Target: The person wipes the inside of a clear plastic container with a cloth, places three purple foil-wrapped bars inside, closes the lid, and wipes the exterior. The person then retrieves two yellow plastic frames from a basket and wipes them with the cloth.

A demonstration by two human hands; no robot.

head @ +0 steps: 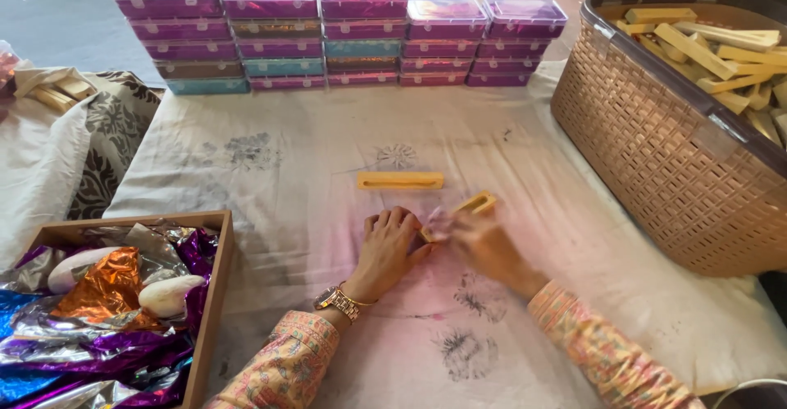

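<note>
Fingers [407,222] of left hand [385,249] curled, tips pressed on small yellow slotted block [474,206] at centre of frame. Right hand [489,249] blurred; grip on same block likely, exact finger state not discernible. Crumpled pinkish foil scrap [437,222] between both hands (partly hidden). Second long flat yellow slotted bar [400,180] just above hands, lying apart on stained white cloth-covered table [311,155]. Wooden tray [215,294] with crinkled purple, orange and silver foil sheets at lower left. Tan woven plastic basket [656,147] of pale yellow bars at upper right. Stacked clear-lidded purple and teal plastic boxes [328,32] along top edge.
</note>
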